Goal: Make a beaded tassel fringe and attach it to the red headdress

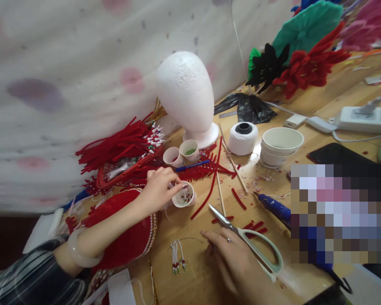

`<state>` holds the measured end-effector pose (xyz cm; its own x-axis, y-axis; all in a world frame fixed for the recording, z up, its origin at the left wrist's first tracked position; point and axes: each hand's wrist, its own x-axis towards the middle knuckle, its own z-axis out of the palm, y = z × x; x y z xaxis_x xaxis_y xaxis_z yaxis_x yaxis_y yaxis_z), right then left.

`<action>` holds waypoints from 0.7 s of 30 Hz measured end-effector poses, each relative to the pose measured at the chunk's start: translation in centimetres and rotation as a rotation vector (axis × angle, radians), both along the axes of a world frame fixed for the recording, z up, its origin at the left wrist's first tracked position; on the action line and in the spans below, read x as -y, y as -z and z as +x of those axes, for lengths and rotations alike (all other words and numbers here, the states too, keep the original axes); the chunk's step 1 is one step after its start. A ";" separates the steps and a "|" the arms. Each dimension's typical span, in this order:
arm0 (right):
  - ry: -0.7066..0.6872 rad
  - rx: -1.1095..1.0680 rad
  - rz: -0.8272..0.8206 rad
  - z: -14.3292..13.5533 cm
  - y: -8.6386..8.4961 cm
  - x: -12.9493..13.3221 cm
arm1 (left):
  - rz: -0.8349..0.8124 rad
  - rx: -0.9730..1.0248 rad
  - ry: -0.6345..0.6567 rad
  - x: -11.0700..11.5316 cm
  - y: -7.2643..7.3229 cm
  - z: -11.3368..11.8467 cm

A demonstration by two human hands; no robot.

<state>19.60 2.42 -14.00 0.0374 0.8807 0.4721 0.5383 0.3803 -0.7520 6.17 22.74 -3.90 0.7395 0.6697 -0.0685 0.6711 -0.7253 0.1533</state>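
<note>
Head view, clock positions taken from the mixed-bead paper cup [190,201]: red velvet round piece [120,231] w/ pearl trim at approx 8, close by. L hand [160,188] reaches in from 9, thumb & index tips together at the rim; can't tell if a bead's btwn them. Best to dip shallow & keep wrist light, as pressing the rim could tip the cup. Red-bead cup [169,159] at 11, green-bead cup [186,154] at 12. Pearl bead strands [174,254] lie at 6 on thin wire [190,238]; keep them flat, untangled. R hand [235,262] at 5, fingers loosely curled nr the wire's end; can't tell if clamped on it. Scissors [224,219] at 4, blades partly open, so mind the tips.
</note>
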 end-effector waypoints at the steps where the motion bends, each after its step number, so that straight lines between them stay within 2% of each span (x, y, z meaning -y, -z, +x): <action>1: -0.003 0.004 0.000 0.0 0.0 0.0 | -0.036 0.023 -0.031 -0.2 -0.1 -0.1; 5: -0.017 0.017 -0.019 0.0 0.2 0.1 | -0.157 0.097 -0.123 -0.9 -0.4 -0.4; 9: -0.040 0.029 -0.035 -0.1 0.3 0.1 | -0.207 0.154 -0.165 -1.1 -0.8 -0.5; 12: -0.053 0.032 -0.037 -0.1 0.4 0.2 | -0.177 0.207 -0.164 -0.8 -1.2 -0.4; 16: -0.068 0.041 -0.057 0.0 0.5 0.2 | -0.049 0.233 -0.101 -0.4 -1.4 -0.3; 21: -0.083 0.061 -0.071 -0.1 0.7 0.2 | -0.139 0.169 -0.107 -0.8 -0.7 -0.6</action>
<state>19.46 2.22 -14.66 -0.0642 0.9109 0.4075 0.5527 0.3725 -0.7455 5.59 23.55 -3.17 0.6734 0.7378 -0.0466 0.6993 -0.6153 0.3638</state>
